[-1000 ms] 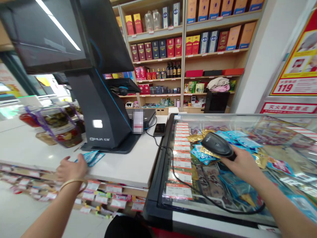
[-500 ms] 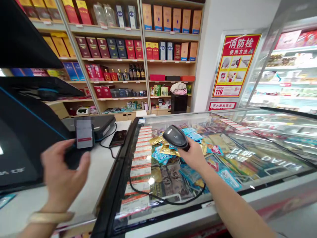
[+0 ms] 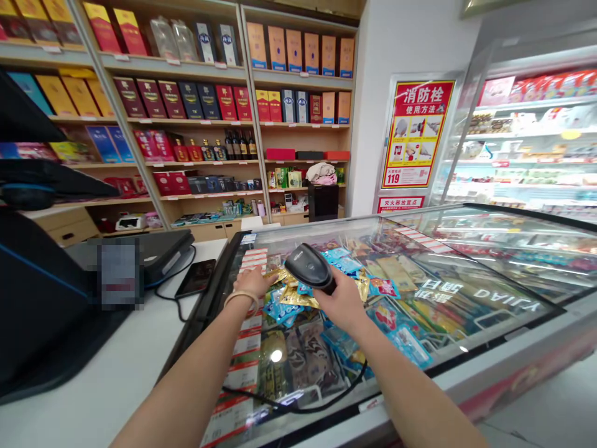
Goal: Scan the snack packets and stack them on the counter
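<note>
Right hand (image 3: pixel 340 302): fingers closed round a black corded barcode scanner (image 3: pixel 308 267), its nose angled toward the left hand (image 3: pixel 254 285). Left fingers open, extended, beside gold sachets (image 3: pixel 291 297) on the glass-topped display freezer (image 3: pixel 205 330). Scanner cord (image 3: pixel 298 409) slack below the right fingers, apparently leaving reach free.

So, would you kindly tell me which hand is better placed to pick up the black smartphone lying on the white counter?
Left hand: it is empty and nearer the black smartphone, just past the dark rim of the glass-topped case. The right hand grips a black corded barcode scanner.
</note>
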`<move>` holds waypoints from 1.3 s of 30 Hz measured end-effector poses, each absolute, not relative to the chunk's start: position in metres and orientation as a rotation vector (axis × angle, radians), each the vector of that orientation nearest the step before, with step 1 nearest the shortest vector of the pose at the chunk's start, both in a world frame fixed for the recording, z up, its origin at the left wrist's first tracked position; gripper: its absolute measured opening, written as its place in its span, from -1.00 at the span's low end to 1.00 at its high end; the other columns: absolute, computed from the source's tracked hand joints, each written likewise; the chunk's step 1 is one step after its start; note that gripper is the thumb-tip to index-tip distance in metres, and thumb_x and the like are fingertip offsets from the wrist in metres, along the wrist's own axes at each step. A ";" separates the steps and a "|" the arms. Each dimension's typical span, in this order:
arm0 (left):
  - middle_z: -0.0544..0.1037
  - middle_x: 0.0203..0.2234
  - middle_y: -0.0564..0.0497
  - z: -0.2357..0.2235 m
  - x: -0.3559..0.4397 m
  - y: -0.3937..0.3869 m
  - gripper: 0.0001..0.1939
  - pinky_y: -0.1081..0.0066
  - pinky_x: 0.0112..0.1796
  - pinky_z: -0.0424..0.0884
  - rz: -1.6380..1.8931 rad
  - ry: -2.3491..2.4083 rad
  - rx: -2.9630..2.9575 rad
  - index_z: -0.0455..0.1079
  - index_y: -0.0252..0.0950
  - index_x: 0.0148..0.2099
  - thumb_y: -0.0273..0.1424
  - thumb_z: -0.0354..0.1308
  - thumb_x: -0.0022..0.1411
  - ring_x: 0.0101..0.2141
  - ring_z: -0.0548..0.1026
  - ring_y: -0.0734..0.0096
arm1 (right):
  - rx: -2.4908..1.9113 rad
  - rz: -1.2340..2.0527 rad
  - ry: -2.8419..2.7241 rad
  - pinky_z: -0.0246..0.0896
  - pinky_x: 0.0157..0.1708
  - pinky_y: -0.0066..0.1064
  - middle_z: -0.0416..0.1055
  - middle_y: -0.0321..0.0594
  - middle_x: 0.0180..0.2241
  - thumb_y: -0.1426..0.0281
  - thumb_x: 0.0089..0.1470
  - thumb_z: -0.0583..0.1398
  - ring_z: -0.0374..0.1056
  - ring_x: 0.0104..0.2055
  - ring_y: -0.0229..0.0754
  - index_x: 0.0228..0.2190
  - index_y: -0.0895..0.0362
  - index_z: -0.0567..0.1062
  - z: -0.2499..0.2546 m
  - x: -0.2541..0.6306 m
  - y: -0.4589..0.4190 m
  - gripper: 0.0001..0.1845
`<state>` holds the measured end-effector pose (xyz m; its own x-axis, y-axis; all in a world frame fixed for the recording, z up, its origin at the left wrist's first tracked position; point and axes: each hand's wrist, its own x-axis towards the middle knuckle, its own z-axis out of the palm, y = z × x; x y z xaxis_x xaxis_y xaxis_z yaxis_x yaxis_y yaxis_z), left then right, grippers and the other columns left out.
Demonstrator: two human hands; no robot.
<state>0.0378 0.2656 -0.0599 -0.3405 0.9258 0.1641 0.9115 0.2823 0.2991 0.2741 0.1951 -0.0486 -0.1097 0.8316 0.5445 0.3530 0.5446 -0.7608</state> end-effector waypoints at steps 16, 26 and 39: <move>0.60 -0.35 -0.13 -0.062 0.014 0.236 -0.77 0.27 -0.21 0.44 1.170 2.205 1.512 0.40 -0.29 -0.30 -0.34 0.29 -0.04 -0.28 0.56 0.17 | -1.007 0.553 -1.719 0.34 -0.17 -0.31 0.58 -0.23 -0.30 0.41 -0.11 0.22 0.47 -0.23 -0.07 -0.23 0.06 0.55 -0.048 0.273 0.193 -0.69; 0.61 -0.39 0.09 -0.025 0.015 0.175 -0.85 0.40 -0.26 0.54 2.143 0.996 0.397 0.44 -0.23 -0.31 -0.51 0.29 0.01 -0.35 0.57 0.45 | -0.974 0.480 -1.800 0.30 -0.22 -0.35 0.57 -0.19 -0.33 0.42 -0.12 0.19 0.45 -0.26 -0.07 -0.29 0.10 0.54 -0.046 0.274 0.188 -0.73; 0.57 -0.59 -0.01 -0.038 0.008 0.172 -0.71 0.37 -0.51 0.49 1.731 1.432 0.758 0.54 -0.35 -0.29 -0.27 0.35 -0.05 -0.52 0.55 0.26 | -0.906 0.500 -2.295 0.19 -0.33 -0.46 0.54 -0.29 -0.38 0.49 -0.14 0.22 0.41 -0.34 -0.15 -0.34 0.06 0.55 -0.037 0.275 0.168 -0.76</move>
